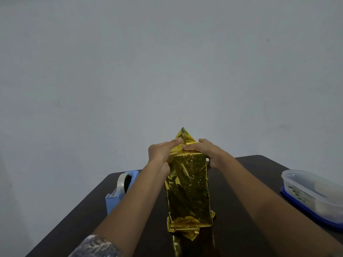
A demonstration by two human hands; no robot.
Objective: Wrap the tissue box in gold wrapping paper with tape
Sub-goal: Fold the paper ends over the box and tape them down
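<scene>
Head view, one entry; wrapping, end-fold stage.

Item: box [188,186], stood on end at the middle of the dark worktop [78,219], sheathed in gold paper [187,204] on every face you can see; lower end rests on crumpled folds of paper that spread out at its foot; whether those are taped cannot be told.

Upper end: side folds turned in; a triangular flap [184,138] stands up behind them, point upward, not yet laid down.

Hands: your left hand [161,152] lies on the top left corner, fingers nearly straight and pressing the fold, thumb down the left side; your right hand [207,151] clasps the top right corner, thumb on the fold, fingers curled round the far edge of the box; neither hand holds tape.

Supplies: blue dispenser [120,188] with a roll of clear tape [123,182], left of the box and partly behind your left forearm; lidded plastic tub [311,193] at the right edge, well apart.

Step, by judgement: closing the upper end; body wrap looks done.

Next move calls for: bringing the flap down flat over the end; keeping one hand on it so the foil does not spring back; freeing your left hand, nearer the dispenser, to fetch a strip; steadying the box, since it stands tall and narrow.
</scene>
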